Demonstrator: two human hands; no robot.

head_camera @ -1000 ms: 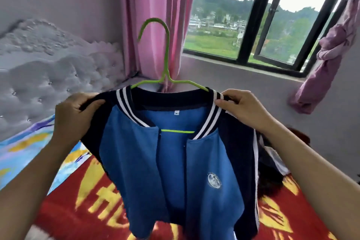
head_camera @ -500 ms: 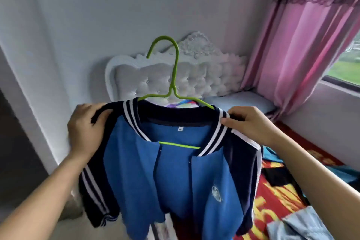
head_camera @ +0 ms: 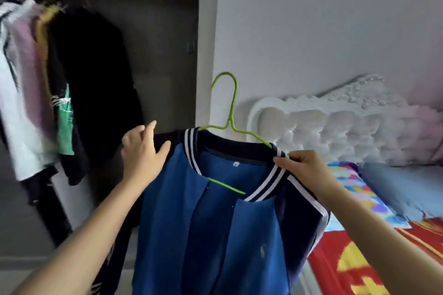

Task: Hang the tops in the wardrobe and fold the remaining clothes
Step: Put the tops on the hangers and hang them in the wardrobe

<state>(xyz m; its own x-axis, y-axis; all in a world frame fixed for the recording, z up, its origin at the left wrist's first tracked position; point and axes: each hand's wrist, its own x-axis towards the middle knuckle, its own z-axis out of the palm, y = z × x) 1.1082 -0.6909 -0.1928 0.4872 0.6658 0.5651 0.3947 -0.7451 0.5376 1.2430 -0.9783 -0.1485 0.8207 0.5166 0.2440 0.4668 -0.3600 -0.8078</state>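
Jacket [head_camera: 215,235] on hanger [head_camera: 232,108] has been swung toward the wardrobe [head_camera: 155,31]; collar is pinched in the right hand [head_camera: 304,167] grip, left hand [head_camera: 141,153] grip is spread wide.

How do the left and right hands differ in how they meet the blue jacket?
The left hand has straight, spread fingers against a dark shoulder of the blue jacket; the right hand has curled fingers pinching its striped collar edge. The left hand is on the wardrobe side, the right hand on the bed side. Both are at the jacket's shoulders, and it hangs on a green hanger.
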